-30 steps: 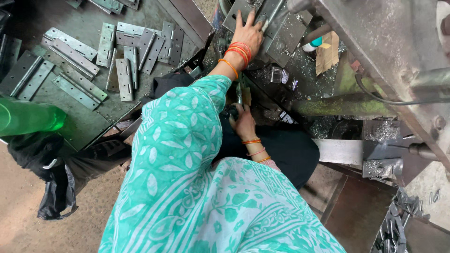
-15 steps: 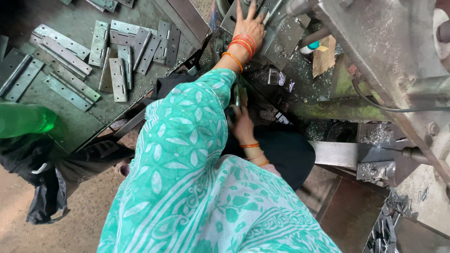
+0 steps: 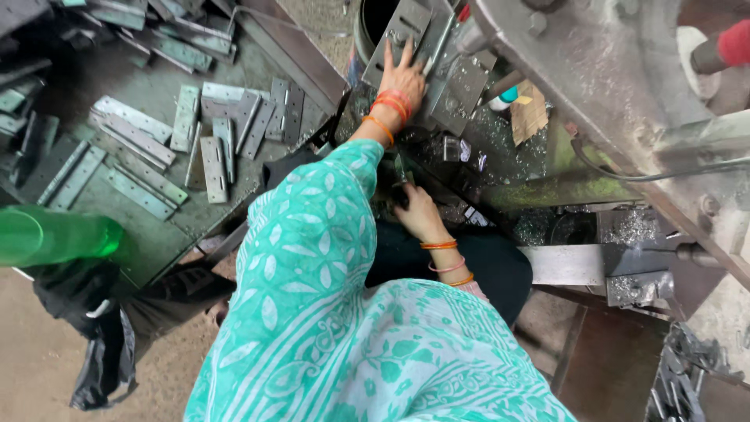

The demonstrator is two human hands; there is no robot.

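Your left hand (image 3: 402,78) has slid further up the grey metal plate (image 3: 406,31) on the machine, fingers spread flat, steadying it, while your right hand (image 3: 414,211) below pinches a small dark part (image 3: 400,168).

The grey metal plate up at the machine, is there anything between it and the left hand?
Nothing visible: the left hand already lies flat on the metal plate, fingers spread over its lower part.
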